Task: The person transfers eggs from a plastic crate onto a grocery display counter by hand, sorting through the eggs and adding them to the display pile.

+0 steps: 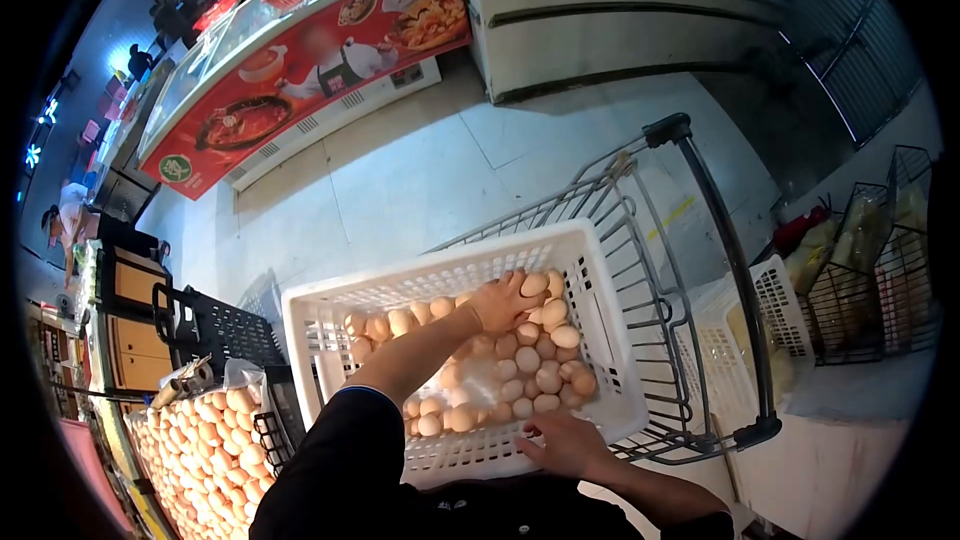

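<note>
Step in hand looks like sorting or picking through eggs (527, 360), loose in white basket (604, 315) set in or on wire cart (738, 270), can't tell which; left hand (495, 303) reaches in by far wall, fingers bent over eggs toward R end; can't tell if they've closed on one; right hand (566, 445) is at near rim, fingers loosely bent, no egg seen in it; contact w/ rim unclear; eggs mostly crowd R half, w/ a pale patch mid-basket, prob. bare floor; bigger egg pile (205, 450) off to L, well apart from both hands; next move prob. calls for light fingertip pressure & a straight-up lift, so neighbouring shells don't knock.
</note>
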